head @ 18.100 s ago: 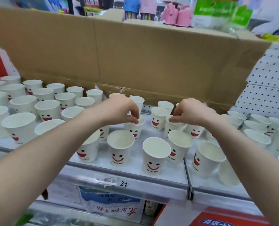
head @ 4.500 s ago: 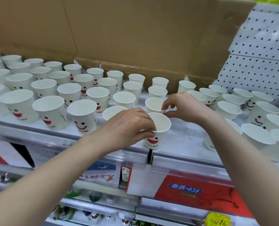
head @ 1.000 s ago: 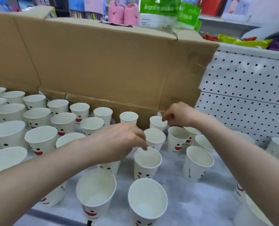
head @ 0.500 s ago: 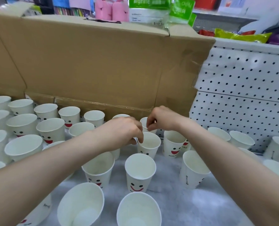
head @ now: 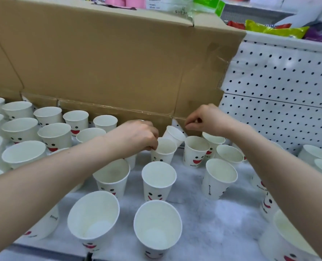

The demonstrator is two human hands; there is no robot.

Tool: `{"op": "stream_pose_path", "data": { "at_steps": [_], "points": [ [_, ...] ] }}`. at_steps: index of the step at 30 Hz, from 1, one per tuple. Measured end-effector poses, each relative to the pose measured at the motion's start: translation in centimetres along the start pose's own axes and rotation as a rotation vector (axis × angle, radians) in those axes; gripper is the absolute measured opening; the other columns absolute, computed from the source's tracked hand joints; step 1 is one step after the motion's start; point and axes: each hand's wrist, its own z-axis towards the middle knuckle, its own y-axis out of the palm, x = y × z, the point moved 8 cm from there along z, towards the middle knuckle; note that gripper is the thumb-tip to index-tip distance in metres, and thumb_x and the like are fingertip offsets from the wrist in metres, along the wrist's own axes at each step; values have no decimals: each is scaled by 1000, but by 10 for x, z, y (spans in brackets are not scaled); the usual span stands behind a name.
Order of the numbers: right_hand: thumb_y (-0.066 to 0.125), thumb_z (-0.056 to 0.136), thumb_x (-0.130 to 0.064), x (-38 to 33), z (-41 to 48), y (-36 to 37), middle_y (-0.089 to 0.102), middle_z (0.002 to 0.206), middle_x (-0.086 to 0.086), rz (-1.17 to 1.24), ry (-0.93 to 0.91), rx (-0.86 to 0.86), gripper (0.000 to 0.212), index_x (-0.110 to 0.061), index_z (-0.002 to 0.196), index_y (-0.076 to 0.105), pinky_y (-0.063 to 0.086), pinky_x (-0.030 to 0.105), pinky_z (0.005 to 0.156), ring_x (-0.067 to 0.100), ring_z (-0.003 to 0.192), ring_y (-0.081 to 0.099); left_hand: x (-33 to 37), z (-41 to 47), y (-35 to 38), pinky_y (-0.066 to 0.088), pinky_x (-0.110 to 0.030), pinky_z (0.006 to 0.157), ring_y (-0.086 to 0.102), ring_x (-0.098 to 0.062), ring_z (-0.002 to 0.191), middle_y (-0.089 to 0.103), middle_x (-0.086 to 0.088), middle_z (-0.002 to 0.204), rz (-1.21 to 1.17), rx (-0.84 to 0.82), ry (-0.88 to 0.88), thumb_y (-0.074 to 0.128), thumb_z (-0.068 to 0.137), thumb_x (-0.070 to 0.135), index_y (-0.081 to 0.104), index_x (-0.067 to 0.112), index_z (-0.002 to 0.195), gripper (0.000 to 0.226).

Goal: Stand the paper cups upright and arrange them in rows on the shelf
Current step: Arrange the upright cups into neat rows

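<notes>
Paper cups (head: 158,178), tapered, smooth white, round-rimmed

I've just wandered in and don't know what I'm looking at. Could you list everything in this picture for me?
paper cups: about thirty, some partly hidden, white with smiley faces, upright across the shelf
tilted cup: one, white, at the back at the foot of the box
held cup: one, white, just in front of the tilted cup
shelf: one, pale grey, under the cups
cardboard box: one, brown, behind the cups
pegboard: one, white with dark holes, back right
packets: a few, yellow-green and red, above the pegboard
left hand: pinches the held cup's rim
right hand: fingers curled, nothing seen in them, above the back cups
</notes>
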Motion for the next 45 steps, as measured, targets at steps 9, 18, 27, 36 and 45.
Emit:
{"op": "stream_pose_path", "data": {
  "at_steps": [9,18,27,36,45],
  "points": [
    [67,86,-14,-9,-50,-17,66,75,-13,-28,-24,16,14,-22,91,78,36,3,54,-3,65,53,29,-8,-45,47,-31,79,57,-16,104,64,11,112,-145,-106,-16,60,84,10,68,31,105,31],
    [66,86,-14,-13,-20,21,65,91,-5,-80,34,-7,36,-28,119,67,46,27,76,19,87,59,62,-40,-36,41,-20,83,54,-5,110,61,19,117,-270,-269,-22,59,87,30,64,37,112,26],
    [65,90,-21,-26,16,41,69,99,0,-193,-34,-17,14,-22,101,74,42,28,66,19,82,59,67,-44,-43,48,-31,75,58,-10,94,68,11,101,-311,-132,-3,53,93,34,70,27,100,20],
    [57,76,0,-35,16,48,40,68,0,-546,-168,-8,20,-17,66,56,22,25,48,29,81,56,63,-52,-42,48,-31,78,59,-9,95,68,12,100,-346,-131,-49,50,94,35,70,25,99,24],
    [63,91,-17,-31,9,36,62,104,6,-346,-114,21,23,-26,111,69,40,30,69,27,98,58,65,-54,-46,47,-31,81,56,-6,99,66,15,103,-360,-146,-84,49,94,47,69,29,103,28]
  ]
}}
